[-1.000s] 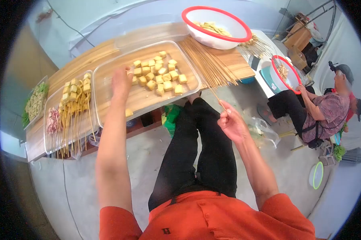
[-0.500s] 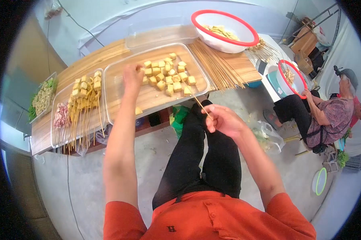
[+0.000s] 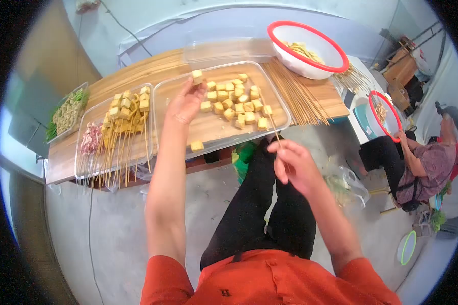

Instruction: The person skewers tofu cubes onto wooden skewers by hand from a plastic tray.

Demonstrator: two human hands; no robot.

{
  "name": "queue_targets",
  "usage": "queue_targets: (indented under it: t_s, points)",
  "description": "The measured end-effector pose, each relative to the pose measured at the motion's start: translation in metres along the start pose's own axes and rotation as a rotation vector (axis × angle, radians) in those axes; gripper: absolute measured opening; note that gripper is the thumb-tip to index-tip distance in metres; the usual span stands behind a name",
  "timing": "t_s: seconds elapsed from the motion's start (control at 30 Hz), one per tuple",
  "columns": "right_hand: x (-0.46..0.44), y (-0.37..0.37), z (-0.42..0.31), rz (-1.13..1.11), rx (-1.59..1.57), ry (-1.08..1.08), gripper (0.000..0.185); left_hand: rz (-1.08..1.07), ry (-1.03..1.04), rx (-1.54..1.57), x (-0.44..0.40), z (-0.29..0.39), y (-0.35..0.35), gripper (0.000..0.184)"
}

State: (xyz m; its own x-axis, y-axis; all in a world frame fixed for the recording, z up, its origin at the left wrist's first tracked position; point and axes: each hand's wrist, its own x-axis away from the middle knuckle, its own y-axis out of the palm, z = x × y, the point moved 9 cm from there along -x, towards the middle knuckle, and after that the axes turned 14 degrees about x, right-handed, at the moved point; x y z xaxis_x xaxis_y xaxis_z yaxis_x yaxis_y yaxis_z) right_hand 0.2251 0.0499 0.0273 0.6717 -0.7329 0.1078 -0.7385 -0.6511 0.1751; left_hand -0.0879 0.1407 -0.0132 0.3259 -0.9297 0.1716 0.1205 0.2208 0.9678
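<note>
My left hand point(image 3: 187, 100) is raised over the clear plastic tray point(image 3: 164, 119) and grips a golden fried tofu cube point(image 3: 197, 75) at its fingertips. Several more tofu cubes point(image 3: 229, 100) are grouped in the tray's right half, and a lone one lies by its front edge. In front of the tray's right corner, my right hand point(image 3: 294, 161) pinches the lower end of a thin wooden skewer point(image 3: 273, 126). The skewer slants up over the tray rim toward the cubes; I cannot tell whether a cube near its tip is threaded on it.
Bare skewers point(image 3: 297, 94) lie right of the tray, below a red-rimmed bowl point(image 3: 310, 68). Left stands a tray of filled skewers point(image 3: 119, 127) with pink meat point(image 3: 91, 138), then a box of greens point(image 3: 66, 114). A seated person point(image 3: 427, 162) holds another red-rimmed basin point(image 3: 384, 119).
My left hand has lifted a tofu cube up from the pile's left side. My right hand still holds the skewer. The whole view has shifted slightly.
</note>
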Motion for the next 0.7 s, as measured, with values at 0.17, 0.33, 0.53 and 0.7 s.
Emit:
queue_targets:
  t_s: [0.17,0.33,0.53,0.7]
  points:
    - [0.011,0.030,0.002,0.012,-0.082,-0.005,0.024,-0.180,-0.103,0.074,0.009,-0.014,0.002,0.031]
    - [0.021,0.051,0.007,0.063,0.199,-0.036,0.026,-0.131,-0.093,0.119,0.018,-0.013,0.002,0.032]
    - [0.039,0.056,0.031,0.057,0.249,0.018,0.030,-0.123,0.004,0.061,0.030,-0.012,0.010,0.035]
    - [0.038,0.050,0.032,0.077,0.371,0.015,0.032,-0.181,-0.019,0.054,0.029,-0.013,0.013,0.040]
